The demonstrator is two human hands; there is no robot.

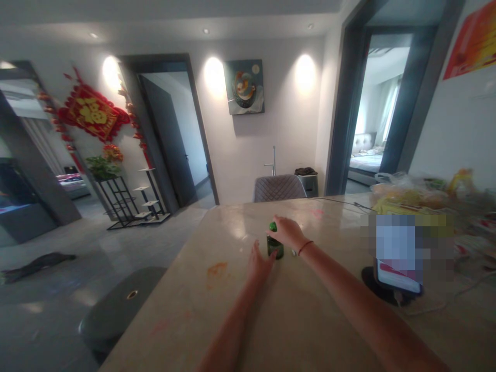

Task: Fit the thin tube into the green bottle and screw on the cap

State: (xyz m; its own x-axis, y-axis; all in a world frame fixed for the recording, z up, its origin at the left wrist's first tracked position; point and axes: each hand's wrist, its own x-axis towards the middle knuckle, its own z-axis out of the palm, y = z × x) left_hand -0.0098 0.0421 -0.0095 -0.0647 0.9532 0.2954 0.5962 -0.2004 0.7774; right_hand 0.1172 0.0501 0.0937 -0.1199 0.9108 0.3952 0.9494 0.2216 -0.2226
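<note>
A small dark green bottle (275, 246) with a green cap stands upright on the beige table (240, 315), towards its far middle. My left hand (259, 262) rests against the bottle's lower left side, fingers curled around its base. My right hand (285, 230) is over the bottle's top, fingers closed around the cap. A thin red band circles my right wrist.
A phone on a round black stand (391, 284) sits to the right, with a cable. Bags and packets (422, 199) pile up at the table's far right. A grey chair (279, 187) stands at the far end, a round stool (120, 307) at the left. An orange stain (216, 268) marks the tabletop.
</note>
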